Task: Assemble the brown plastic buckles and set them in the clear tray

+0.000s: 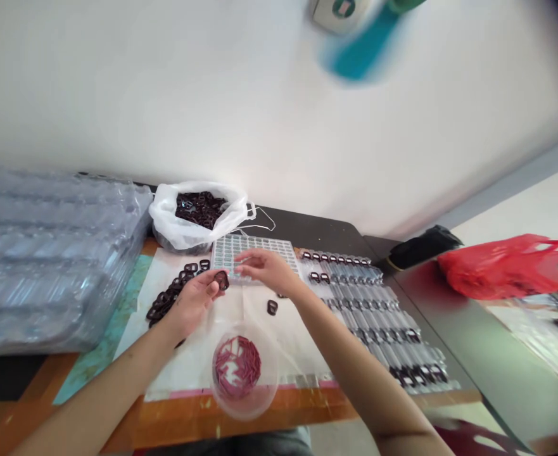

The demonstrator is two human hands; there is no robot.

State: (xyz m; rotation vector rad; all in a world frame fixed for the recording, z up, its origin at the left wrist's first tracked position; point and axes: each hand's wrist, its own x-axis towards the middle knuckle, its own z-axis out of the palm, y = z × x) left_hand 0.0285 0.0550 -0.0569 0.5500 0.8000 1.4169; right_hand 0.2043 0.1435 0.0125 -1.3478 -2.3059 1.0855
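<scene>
Behind the bench (188,418), plain white wall (164,95). In the left hand (193,304), pinched beside the tray (238,244): dark ring (221,280), probably light, stiff, slightly slippery, best taken by its rim. Over the tray, right hand (273,272), loosely curled, grip unclear. Green label (344,7) above, unreadable.

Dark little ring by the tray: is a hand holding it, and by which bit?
Yes, the left hand pinches the dark ring by its edge, on the side nearest that hand. Whether the right hand holds anything is too small to tell.
</scene>
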